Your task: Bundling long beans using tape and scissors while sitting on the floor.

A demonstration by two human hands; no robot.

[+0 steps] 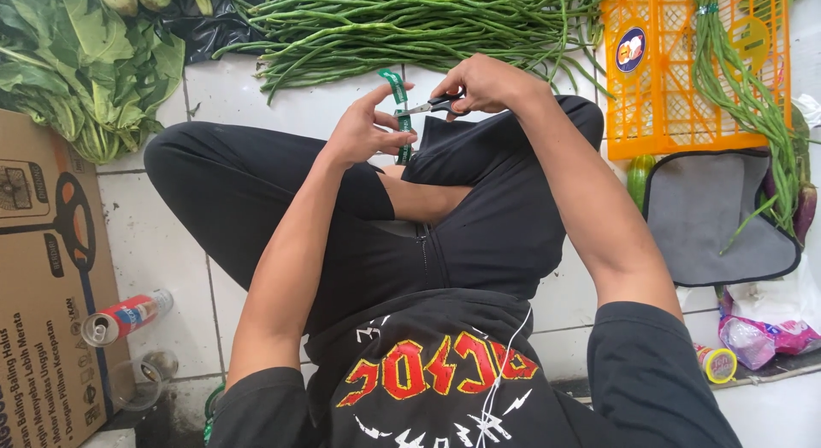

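Pinching a green tape strip (400,114) upright, the left hand (363,132) holds it just beside the right hand (487,85), which grips small scissors (434,106) whose blades meet the strip

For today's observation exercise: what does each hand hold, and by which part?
Left hand: narrow green tape strip, pinched mid-length. Right hand: small black-handled scissors, by handles.

Brown cardboard box (47,277) lies far left (a red can (126,316) beside it).

The person wears a black short-sleeved shirt (445,380) with a red-and-white print and black trousers (479,217).
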